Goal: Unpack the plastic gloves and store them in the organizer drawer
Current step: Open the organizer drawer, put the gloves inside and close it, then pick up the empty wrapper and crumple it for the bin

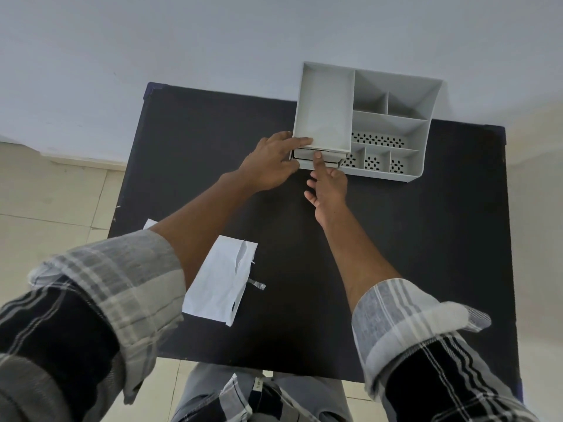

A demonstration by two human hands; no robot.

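Note:
A grey plastic organizer (393, 123) with several compartments stands at the far right of the black table (396, 254). Its small drawers (316, 158) sit at the lower left front. My left hand (271, 166) rests against the organizer's left front corner, fingers laid on the edge of the tall compartment. My right hand (327, 184) points its index finger at the upper drawer's front, touching it. A torn white paper packet (219, 278) lies flat near the table's left front, partly under my left forearm. No gloves are visible.
A small strip of tape (257, 284) sticks out beside the packet. The table stands against a pale wall (213, 41), with tiled floor (45, 208) on the left and right. My checked sleeves and knees fill the bottom of the view.

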